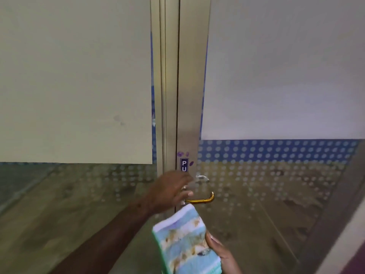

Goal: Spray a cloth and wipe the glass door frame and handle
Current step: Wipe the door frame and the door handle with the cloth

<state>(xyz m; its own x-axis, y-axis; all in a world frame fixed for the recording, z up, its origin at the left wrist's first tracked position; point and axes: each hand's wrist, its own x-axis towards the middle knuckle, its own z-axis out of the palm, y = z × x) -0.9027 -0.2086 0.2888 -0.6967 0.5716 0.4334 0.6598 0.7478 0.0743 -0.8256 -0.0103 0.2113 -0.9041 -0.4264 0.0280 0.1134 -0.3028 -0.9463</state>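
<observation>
1. Blue sticker (pixel 184 165) on the metal door frame (pixel 188 95), just above the left hand (pixel 169 189): white letters "P" and "U" readable, the rest hidden behind the hand.
2. Small purple marks (pixel 180 154) on the frame just above the sticker; shape unclear.
3. Left hand reaching across to the door handle (pixel 201 199), fingers curled loosely at the handle's near end; whether closed round it or only touching, cannot tell, as blur smears the fingertips.
4. Handle: gold-coloured bar curving out to the right of the left hand, a silvery part above it, half hidden and blurred.
5. Right hand (pixel 221 252), below the left one, clamped on a folded cloth (pixel 186 240); thumb on the cloth's right edge, other fingers behind it, out of sight.
6. Cloth: pale blue and white stripes with brownish patches, top corner just beneath the handle, bottom cut off by the picture's edge.
7. Frosted dot pattern (pixel 276 153) on the glass right of both hands.
</observation>
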